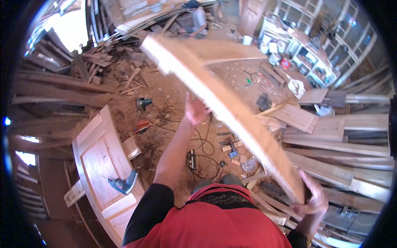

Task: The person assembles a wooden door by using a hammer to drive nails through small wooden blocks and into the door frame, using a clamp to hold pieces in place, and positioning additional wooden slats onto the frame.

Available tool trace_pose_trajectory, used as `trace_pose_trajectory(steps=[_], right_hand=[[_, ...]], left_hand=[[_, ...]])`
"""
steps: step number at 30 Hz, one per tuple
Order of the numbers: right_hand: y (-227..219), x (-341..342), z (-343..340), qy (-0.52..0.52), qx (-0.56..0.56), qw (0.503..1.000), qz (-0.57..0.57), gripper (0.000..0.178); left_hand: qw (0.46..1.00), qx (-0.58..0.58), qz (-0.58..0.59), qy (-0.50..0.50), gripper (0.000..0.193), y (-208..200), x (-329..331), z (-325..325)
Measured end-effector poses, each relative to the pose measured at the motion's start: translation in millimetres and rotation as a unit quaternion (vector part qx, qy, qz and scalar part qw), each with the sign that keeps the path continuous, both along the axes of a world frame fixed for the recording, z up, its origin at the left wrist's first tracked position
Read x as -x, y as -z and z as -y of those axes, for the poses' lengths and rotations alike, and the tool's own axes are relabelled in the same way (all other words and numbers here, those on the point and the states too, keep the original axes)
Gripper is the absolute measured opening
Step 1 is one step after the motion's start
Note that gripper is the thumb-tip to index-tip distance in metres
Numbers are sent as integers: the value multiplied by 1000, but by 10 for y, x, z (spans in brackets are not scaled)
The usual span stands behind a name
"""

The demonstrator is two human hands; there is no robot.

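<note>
A long, pale wooden panel [231, 109] slants across the middle of the view, tilted and blurred by motion, its light edge toward me. At its near right end my right hand [312, 194] is closed around the corner, the thumb and fingers on either side. My left hand [196, 110] is raised beside the panel's long edge, fingers spread; whether the fingertips press on it is hard to tell. To my left lies a panelled wooden door [101, 163], and a cordless drill [123, 183] rests on top of it.
On the dusty floor are a green power tool [142, 103], an orange tool [141, 126], a power strip [191, 160] and looping cables. Boards [351, 165] are stacked at right, scrap wood [97, 62] at far left. A person [198, 20] sits at the back near a white bucket [247, 40].
</note>
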State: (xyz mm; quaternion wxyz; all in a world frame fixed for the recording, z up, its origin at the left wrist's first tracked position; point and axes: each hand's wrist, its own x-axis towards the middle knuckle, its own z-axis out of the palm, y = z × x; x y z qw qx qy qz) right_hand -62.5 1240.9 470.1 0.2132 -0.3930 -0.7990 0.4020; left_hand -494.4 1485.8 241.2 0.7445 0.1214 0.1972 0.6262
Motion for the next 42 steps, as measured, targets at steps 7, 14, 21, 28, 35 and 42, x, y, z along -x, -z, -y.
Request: trace_pose_trajectory(steps=[7,14,21,28,35,42], right_hand=[[-45,700,139,-166,-17,966,196,95],[984,1066,-994,-249,-100,918,292,92],[2873,2708,-2380,-332,-255,894,157,77],[4279,3897,-1998,-559,-74,822,78,72],[4218,4087,-1103,-612,117,771,133,47],[3988,4287,428,-704,101,698,84,35]], left_hand=[[935,-136,295,-139,53,115,1500,663],[935,-177,242,-191,43,-6,2454,1724],[910,-274,224,-217,34,-287,2732,3240],[701,18,42,-712,39,-353,1514,4805],[329,202,78,-919,37,-332,-765,5680],[105,141,43,-983,40,969,-3010,6507]])
